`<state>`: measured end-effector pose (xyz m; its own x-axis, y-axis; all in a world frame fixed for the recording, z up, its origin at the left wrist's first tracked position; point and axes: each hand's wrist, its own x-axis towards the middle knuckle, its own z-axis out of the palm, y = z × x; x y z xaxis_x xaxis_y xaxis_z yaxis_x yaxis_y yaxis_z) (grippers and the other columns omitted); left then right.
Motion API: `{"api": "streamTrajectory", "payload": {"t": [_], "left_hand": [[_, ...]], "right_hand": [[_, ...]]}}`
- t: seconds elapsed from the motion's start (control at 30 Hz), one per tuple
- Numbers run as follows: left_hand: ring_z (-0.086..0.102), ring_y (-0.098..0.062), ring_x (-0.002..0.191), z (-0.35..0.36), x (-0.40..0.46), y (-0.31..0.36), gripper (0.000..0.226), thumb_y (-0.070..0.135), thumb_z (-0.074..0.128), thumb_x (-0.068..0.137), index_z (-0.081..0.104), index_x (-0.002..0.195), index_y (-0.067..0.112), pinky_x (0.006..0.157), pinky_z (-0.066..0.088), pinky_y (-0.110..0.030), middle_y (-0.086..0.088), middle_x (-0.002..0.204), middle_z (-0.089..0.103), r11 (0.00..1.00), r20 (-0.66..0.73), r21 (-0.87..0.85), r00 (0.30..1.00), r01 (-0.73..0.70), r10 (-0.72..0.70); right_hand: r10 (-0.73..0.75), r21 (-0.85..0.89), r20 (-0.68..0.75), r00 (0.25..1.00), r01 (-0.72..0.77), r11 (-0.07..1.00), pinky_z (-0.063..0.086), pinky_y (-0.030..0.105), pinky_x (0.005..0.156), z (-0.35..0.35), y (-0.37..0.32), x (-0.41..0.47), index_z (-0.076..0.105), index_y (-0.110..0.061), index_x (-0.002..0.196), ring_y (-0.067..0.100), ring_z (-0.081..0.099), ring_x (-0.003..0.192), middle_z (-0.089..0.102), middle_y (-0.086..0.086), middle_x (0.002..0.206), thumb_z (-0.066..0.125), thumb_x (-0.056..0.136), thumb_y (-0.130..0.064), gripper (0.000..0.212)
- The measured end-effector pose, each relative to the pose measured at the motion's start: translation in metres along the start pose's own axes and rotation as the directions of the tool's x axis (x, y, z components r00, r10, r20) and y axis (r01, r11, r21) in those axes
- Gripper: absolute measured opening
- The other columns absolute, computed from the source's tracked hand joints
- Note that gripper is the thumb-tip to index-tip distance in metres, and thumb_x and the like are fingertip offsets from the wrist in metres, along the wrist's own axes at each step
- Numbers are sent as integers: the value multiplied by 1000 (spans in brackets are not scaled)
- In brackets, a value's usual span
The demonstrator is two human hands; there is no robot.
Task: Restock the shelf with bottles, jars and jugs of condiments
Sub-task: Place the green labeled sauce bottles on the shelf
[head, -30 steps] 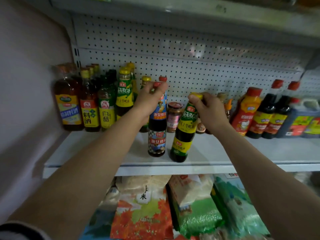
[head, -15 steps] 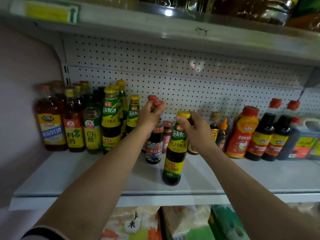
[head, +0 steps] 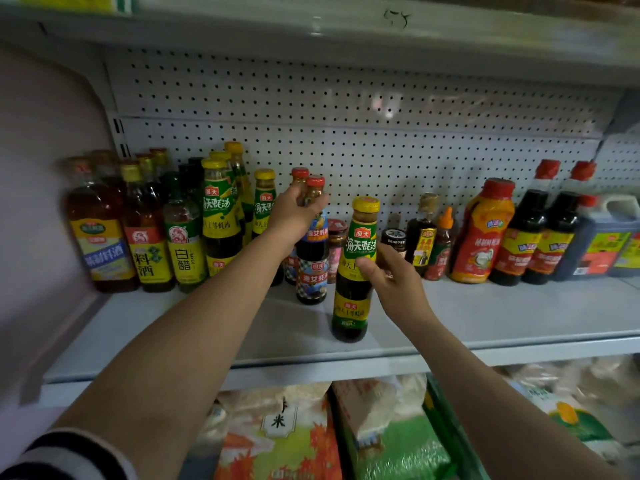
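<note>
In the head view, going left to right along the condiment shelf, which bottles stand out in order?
Amber cooking-wine bottle → white vinegar bottle → red-capped bottle gripped by the left hand → yellow-capped oyster sauce bottle held by the right hand → orange squeeze bottle → blue jug.

I read 海天 on the yellow-capped bottle [head: 356,268] at centre, 料酒 on the bottle [head: 147,233] at nine o'clock, 白醋 on its right-hand neighbour [head: 183,237], 米 on the bag [head: 277,434] at six o'clock.
</note>
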<state>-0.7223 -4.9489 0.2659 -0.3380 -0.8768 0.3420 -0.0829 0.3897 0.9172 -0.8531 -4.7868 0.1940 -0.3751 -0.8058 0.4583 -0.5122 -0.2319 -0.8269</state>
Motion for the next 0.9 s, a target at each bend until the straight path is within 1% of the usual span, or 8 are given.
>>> {"api": "streamTrajectory", "payload": {"t": [0.1, 0.2, 0.3, 0.43, 0.57, 0.73, 0.8, 0.9], "left_hand": [[63, -16, 106, -6, -6, -2, 37, 33, 71, 91, 62, 123, 19, 86, 53, -30, 4, 113, 64, 999, 35, 43, 999, 16, -18], [64, -13, 105, -15, -15, -2, 45, 36, 73, 88, 60, 126, 16, 77, 51, -21, 4, 115, 66, 999, 29, 39, 1000, 8, -9], [59, -11, 104, -33, -29, 5, 52, 40, 71, 90, 55, 132, 16, 79, 46, -21, 4, 117, 63, 995, 4, 94, 1000, -29, 29], [56, -7, 104, -66, -51, 20, 51, 39, 68, 92, 50, 138, 25, 73, 41, -15, 5, 123, 62, 988, 27, 119, 995, -99, 96], [59, 5, 98, -86, -70, 38, 54, 35, 71, 90, 48, 139, 38, 77, 44, -13, 7, 118, 64, 967, 190, 165, 968, -196, 164], [67, -9, 105, -90, -73, 33, 57, 22, 79, 84, 54, 133, 37, 94, 55, -33, 0, 119, 67, 963, 281, 167, 947, -210, 157], [67, -12, 107, -93, -70, 26, 54, 15, 81, 82, 57, 126, 35, 94, 57, -40, 0, 119, 68, 963, 243, 170, 956, -208, 164], [66, -13, 104, -101, -66, 21, 54, 9, 80, 81, 57, 125, 32, 91, 57, -39, 2, 116, 67, 951, 193, 222, 966, -213, 171]], "right_hand": [[5, -16, 11, 1000, -5, 1000, 52, 22, 89, 2, 4, -7, 61, -26, 131, 3, 64, 109, 68, -9, 120, 64, 93, -40, 41], [21, -15, 3, 1000, -21, 1000, 53, 27, 91, 4, 4, -11, 60, -26, 132, 4, 64, 108, 69, -8, 120, 65, 95, -36, 39], [83, -26, 29, 996, -82, 996, 52, 30, 93, 6, 10, -21, 59, -29, 127, 4, 65, 107, 69, -11, 117, 67, 94, -31, 34], [207, -100, 117, 971, -196, 975, 49, 33, 94, 19, 25, -35, 48, -26, 140, 16, 61, 114, 64, -5, 127, 74, 90, -29, 57], [213, -132, 130, 968, -196, 972, 52, 38, 96, 44, 20, -31, 48, -22, 140, 22, 62, 116, 65, 0, 130, 79, 86, -31, 62], [151, -165, 173, 973, -123, 979, 51, 36, 92, 99, 3, -23, 49, -25, 141, 22, 63, 114, 66, -1, 130, 81, 82, -40, 70], [155, -167, 190, 969, -124, 978, 48, 31, 88, 116, -1, -19, 47, -26, 143, 23, 62, 115, 65, -1, 131, 80, 82, -41, 71], [180, -158, 244, 953, -144, 977, 41, 23, 85, 128, -1, -19, 49, -22, 141, 20, 60, 117, 64, -1, 131, 77, 87, -33, 61]]}}
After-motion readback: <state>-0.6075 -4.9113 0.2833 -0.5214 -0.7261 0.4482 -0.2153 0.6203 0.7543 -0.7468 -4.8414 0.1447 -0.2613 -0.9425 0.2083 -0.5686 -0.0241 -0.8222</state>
